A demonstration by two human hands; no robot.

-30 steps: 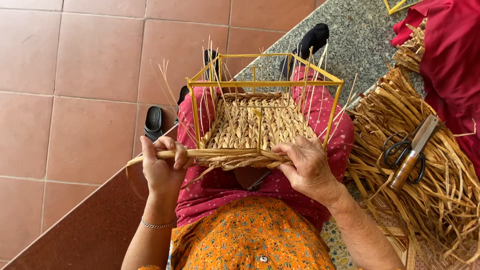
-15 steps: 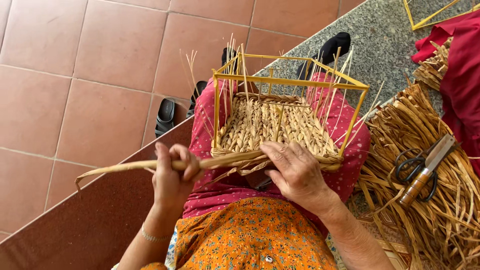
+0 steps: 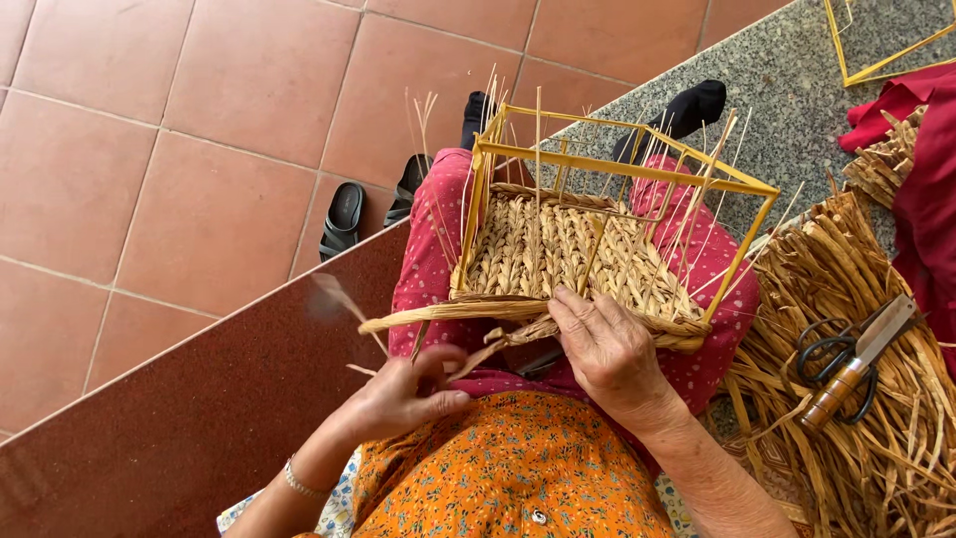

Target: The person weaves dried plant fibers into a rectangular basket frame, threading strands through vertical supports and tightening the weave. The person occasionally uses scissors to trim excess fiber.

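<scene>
weaving a straw basket on the lap

the person is sitting on a speckled stone ledge (image 3: pixel 797 90) with a yellow wire frame (image 3: pixel 617 169) resting on their knees. a woven straw bottom (image 3: pixel 568 254) is filling the frame, and thin upright straws are sticking up along its sides.

the left hand (image 3: pixel 413 394) is curling closed, pinching a flat straw strand (image 3: pixel 488 354) between thumb and fingers just below the near edge of the frame. the right hand (image 3: pixel 612 354) is lying palm down on the near rim, fingers pressing the twisted straw braid (image 3: pixel 458 311) that is running along that edge; it is pressing rather than wrapping round anything. the braid's loose end is reaching out to the left past the frame.

to the right, a heap of dried straw (image 3: pixel 846 458) is lying on the ledge, with black-handled scissors (image 3: pixel 832 349) and a wooden-handled knife (image 3: pixel 856 364) lying on top of it, touching each other. red cloth (image 3: pixel 931 189) is showing at the far right edge. dark sandals (image 3: pixel 344 219) are lying on the terracotta floor tiles (image 3: pixel 149 179) below, just beside the person's black-socked feet.
</scene>
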